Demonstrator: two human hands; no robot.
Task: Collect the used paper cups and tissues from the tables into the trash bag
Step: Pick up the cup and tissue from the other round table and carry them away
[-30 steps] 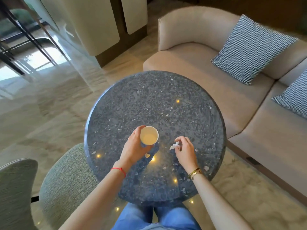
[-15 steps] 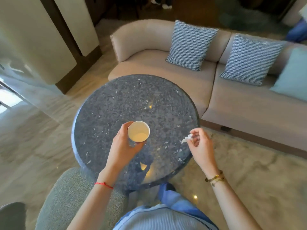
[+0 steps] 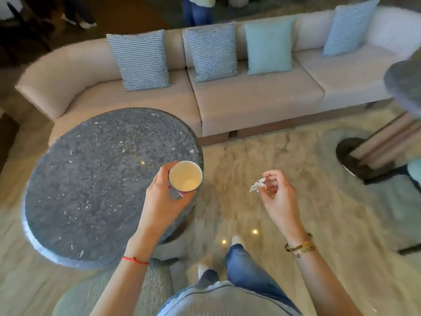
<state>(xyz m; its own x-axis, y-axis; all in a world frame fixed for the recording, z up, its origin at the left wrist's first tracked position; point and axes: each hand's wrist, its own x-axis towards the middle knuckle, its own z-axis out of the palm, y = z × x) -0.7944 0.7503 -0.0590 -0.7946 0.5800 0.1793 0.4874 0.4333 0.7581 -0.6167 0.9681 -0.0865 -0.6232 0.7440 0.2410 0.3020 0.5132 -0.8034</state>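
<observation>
My left hand (image 3: 163, 201) grips a white paper cup (image 3: 185, 175), upright and empty inside, held over the right edge of the round dark speckled table (image 3: 91, 179). A small crumpled white tissue (image 3: 257, 185) is pinched in the fingertips of my right hand (image 3: 276, 193), which hangs over the floor to the right of the table. No trash bag is in view.
A long beige sofa (image 3: 250, 99) with several cushions runs along the far side. A second dark round table (image 3: 404, 85) and its base (image 3: 355, 156) stand at the right edge. A green upholstered chair (image 3: 102, 293) is below the table. Other people's legs (image 3: 196, 10) show behind the sofa.
Both hands have lifted off the table and swung right with the cup and the tissue. The view has turned right, so the table now lies to my left.
</observation>
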